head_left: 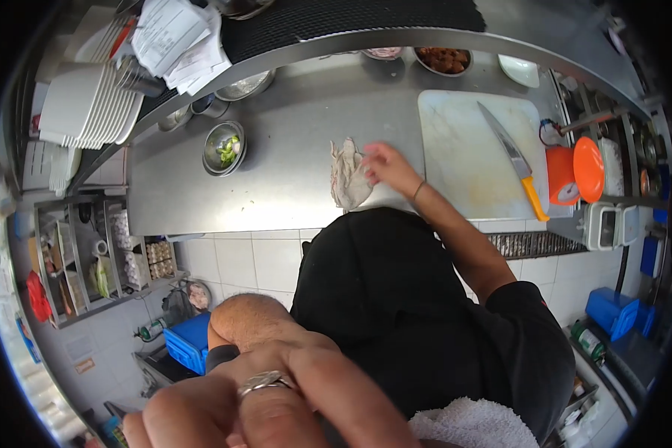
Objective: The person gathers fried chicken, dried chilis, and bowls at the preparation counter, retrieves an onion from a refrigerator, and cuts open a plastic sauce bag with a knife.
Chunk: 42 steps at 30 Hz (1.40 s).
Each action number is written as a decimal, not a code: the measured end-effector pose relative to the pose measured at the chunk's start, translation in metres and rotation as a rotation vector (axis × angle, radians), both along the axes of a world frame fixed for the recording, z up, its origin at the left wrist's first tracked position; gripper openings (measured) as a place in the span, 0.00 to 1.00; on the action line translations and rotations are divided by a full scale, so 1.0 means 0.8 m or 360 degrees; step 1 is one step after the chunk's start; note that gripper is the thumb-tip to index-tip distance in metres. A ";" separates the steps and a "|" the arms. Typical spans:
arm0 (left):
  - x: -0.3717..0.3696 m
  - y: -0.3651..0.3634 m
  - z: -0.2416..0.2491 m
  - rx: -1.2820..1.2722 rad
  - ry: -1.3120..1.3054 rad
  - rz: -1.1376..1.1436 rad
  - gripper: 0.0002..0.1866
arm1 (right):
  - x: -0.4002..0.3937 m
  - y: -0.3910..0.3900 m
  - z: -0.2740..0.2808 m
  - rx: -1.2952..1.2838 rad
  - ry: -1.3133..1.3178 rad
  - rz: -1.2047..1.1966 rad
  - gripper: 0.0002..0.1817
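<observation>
My right hand [388,169] is over the steel counter [291,149], its fingers loosely apart and holding nothing. Its fingertips are right at the edge of a crumpled greyish cloth [346,175]. Very large at the bottom of the view is my left hand [254,396], raised close to the camera with a ring on one finger. Its fingertips are out of the picture. A white cutting board [455,149] lies to the right of my right hand. On the board rests a knife [511,149] with a yellow handle, its blade pointing away from me.
Nested metal bowls [215,163] with chopped green and white pieces stand at left. At the back, a bowl of reddish-brown food [442,61] sits under the shelf edge [351,41]. An orange scale [562,175] is at right. Stacked white plates [89,104] and paper slips [179,45] occupy the upper left.
</observation>
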<state>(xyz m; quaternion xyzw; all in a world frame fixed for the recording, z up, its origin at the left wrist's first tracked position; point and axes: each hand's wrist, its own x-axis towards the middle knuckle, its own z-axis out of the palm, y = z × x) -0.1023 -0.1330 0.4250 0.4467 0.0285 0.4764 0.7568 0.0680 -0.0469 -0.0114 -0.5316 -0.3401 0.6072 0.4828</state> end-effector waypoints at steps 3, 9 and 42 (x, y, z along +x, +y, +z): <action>-0.022 0.013 -0.025 0.0161 -0.0248 -0.0031 0.02 | 0.061 0.081 -0.002 -0.0203 0.0033 -0.0283 0.19; -0.030 0.021 -0.041 0.0466 -0.0428 0.0392 0.05 | 0.163 0.247 -0.017 -0.0366 0.0182 -0.0706 0.31; -0.110 0.185 -0.433 0.0744 0.1865 -0.1062 0.22 | -0.135 -0.104 0.033 -0.0091 -0.0253 -0.0961 0.07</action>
